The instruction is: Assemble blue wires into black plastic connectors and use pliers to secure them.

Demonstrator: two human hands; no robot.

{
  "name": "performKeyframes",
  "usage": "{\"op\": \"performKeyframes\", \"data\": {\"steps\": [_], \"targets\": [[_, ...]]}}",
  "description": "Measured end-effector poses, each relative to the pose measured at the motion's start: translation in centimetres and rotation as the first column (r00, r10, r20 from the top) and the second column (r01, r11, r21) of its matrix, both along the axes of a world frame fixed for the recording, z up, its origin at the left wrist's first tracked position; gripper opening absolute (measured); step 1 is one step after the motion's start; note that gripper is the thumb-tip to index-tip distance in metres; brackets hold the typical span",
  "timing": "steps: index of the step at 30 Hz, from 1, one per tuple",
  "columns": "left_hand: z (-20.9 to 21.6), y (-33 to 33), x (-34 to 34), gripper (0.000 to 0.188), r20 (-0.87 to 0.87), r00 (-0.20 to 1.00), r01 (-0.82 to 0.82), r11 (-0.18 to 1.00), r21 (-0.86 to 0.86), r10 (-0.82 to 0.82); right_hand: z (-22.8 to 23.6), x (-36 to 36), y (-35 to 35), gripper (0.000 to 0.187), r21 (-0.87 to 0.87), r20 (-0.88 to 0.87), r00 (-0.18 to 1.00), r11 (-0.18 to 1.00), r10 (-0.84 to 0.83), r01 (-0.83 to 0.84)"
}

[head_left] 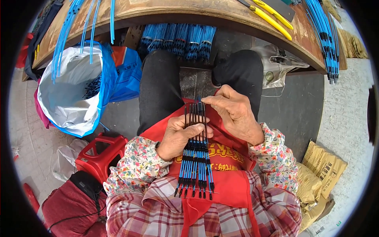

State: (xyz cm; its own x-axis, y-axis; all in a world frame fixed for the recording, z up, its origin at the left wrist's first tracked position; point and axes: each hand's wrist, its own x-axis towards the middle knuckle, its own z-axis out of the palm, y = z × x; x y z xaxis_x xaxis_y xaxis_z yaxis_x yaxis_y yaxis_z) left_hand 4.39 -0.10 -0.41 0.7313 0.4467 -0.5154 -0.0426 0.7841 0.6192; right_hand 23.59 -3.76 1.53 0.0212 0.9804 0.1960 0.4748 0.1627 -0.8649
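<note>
A fanned bundle of thin blue-and-black rods (195, 162) lies upright in front of my red apron. The rods have black ends and black bands along their length. My left hand (177, 138) is closed round the bundle, with the thumb across its front and the fingertips showing at its right side. At the far end of the rightmost rods, the thumb and forefinger of my right hand (235, 112) pinch together on a rod tip. A bit of blue shows by that pinch, too small to make out. The other right fingers are curled.
A wooden table (158, 11) curves across the far side, holding yellow-handled cutters (272, 19) and overhanging blue rods (323, 37). Tied blue bundles (177, 39) lie beneath. At left stand an open blue-and-white bag (71, 91) and a red stool (100, 154); brown sacks (319, 170) lie right.
</note>
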Motion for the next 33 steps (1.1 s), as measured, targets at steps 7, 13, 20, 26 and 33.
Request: {"op": "performKeyframes", "data": {"steps": [7,13,20,26,33], "targets": [[-0.1,-0.1,-0.1,0.022,0.026,1.000,-0.010,1.000,-0.015,0.010,1.4,1.1,1.1,0.029,0.046,0.182,0.973,0.987,0.141,-0.152],[0.0,0.0,-0.2,0.023,0.034,0.999,0.000,1.000,-0.015,0.000,0.8,0.4,1.1,0.029,-0.017,0.024,0.992,0.992,0.124,-0.123],[-0.2,-0.2,-0.5,0.025,0.058,0.997,-0.056,0.998,-0.043,0.058,0.1,0.4,1.2,0.031,-0.004,-0.031,0.987,0.987,0.158,-0.158],[-0.3,-0.5,-0.4,0.030,0.057,0.995,-0.082,0.996,-0.024,0.084,0.2,0.4,1.8,0.032,0.034,0.015,0.974,0.974,0.225,-0.226],[-0.3,-0.5,-0.5,0.029,0.051,0.994,-0.092,0.996,-0.007,0.092,0.5,0.7,1.7,0.032,0.039,0.062,0.968,0.969,0.242,-0.244]]}}
